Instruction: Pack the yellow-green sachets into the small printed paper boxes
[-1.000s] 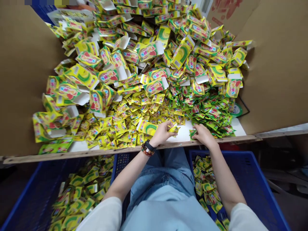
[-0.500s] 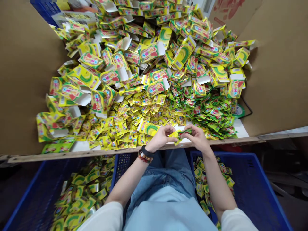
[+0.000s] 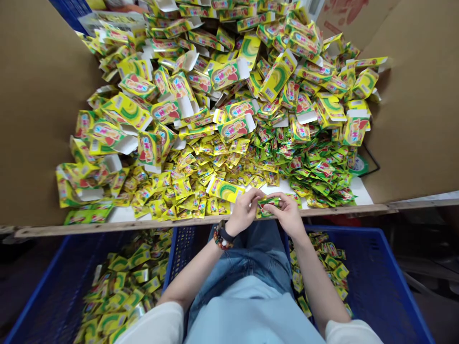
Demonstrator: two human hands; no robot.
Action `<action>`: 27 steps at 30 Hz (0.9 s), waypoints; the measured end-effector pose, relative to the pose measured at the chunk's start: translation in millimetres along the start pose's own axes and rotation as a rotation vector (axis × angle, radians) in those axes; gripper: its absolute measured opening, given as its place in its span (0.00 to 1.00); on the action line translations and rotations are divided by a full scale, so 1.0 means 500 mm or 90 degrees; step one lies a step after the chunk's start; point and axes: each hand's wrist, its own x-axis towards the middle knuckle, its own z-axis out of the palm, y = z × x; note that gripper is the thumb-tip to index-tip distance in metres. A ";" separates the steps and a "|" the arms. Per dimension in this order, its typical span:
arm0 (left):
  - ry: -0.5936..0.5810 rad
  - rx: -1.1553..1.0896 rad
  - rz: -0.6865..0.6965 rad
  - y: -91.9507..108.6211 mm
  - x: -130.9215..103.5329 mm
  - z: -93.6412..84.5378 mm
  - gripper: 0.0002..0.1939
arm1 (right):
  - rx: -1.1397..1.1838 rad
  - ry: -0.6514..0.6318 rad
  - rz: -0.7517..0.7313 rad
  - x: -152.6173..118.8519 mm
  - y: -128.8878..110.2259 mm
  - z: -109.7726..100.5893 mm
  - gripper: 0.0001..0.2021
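Over the front edge of the worktop, both hands come together on a small green sachet (image 3: 268,207) with a red fruit print. My left hand (image 3: 244,214) has its fingers curled in at the sachet's left end; exactly what the fingertips pinch is partly hidden. My right hand (image 3: 289,219) grips the right end between thumb and fingers. Just left of my left hand lies a yellow carton (image 3: 225,189) with a green swirl. Yellow sachets (image 3: 181,187) spread beyond and to the left. Green sachets (image 3: 321,169) are heaped to the right.
Many small cartons (image 3: 229,76), several with white flaps open, pile up at the back. Cardboard walls (image 3: 412,105) flank the worktop, which has a wooden front edge (image 3: 125,228). Blue crates (image 3: 380,267) holding filled-looking cartons (image 3: 122,291) stand below on both sides. A green tape roll (image 3: 359,166) sits far right.
The yellow sachet seen at my left fingers is now mostly out of sight, and the green one shows flat between my hands. Both hands have shifted slightly; my left hand has turned.
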 end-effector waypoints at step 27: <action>-0.228 0.262 0.122 -0.040 0.020 0.011 0.22 | 0.093 0.264 -0.096 -0.028 -0.032 -0.016 0.14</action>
